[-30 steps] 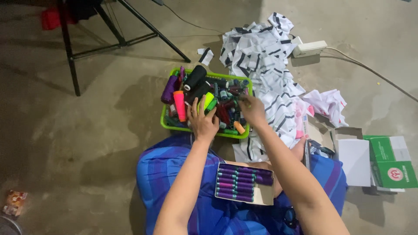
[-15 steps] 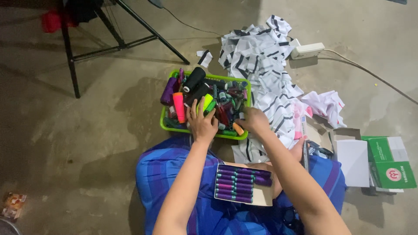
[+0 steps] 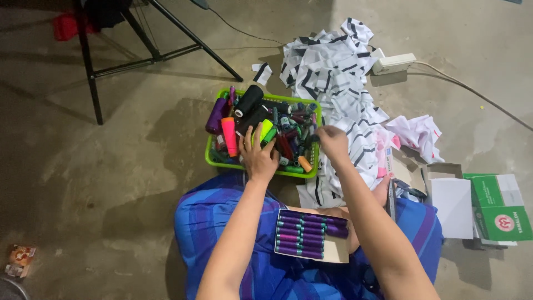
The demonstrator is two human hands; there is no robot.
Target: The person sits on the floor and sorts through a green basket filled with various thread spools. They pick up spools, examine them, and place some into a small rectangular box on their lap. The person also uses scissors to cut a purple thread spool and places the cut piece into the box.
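Underfoot, floor: bare grey concrete floor (image 3: 111,183), stained and scuffed, dimly lit toward the upper left.
Stand: black metal stand (image 3: 139,50) with splayed legs at the top left, something red behind it.
Basket: green plastic basket (image 3: 214,158) sits on the floor just ahead of the person's knees, crammed with thread spools in purple, black, orange, pink, green and red.
Left hand: left hand (image 3: 258,158) lies palm-down in the basket with fingers spread wide over the spools, touching a bright yellow-green spool (image 3: 265,130); it grips nothing that shows.
Right hand: right hand (image 3: 332,141) hovers at the basket's right rim, fingers pinched narrowly around a small dark spool; what exactly it holds is too small to tell.
Lap: blue and purple cloth (image 3: 222,233) covers the knees, and an open box of purple spools (image 3: 308,236) rests on it between the forearms.
Fabric: heap of white fabric scraps with black stripes (image 3: 338,78) lies right of the basket, reaching toward the top.
Power strip: white power strip (image 3: 394,63) with a cable running off to the right.
Boxes: green and white cartons (image 3: 494,205) stand at the right edge.
Corner: small printed wrapper (image 3: 19,260) lies at the lower left.
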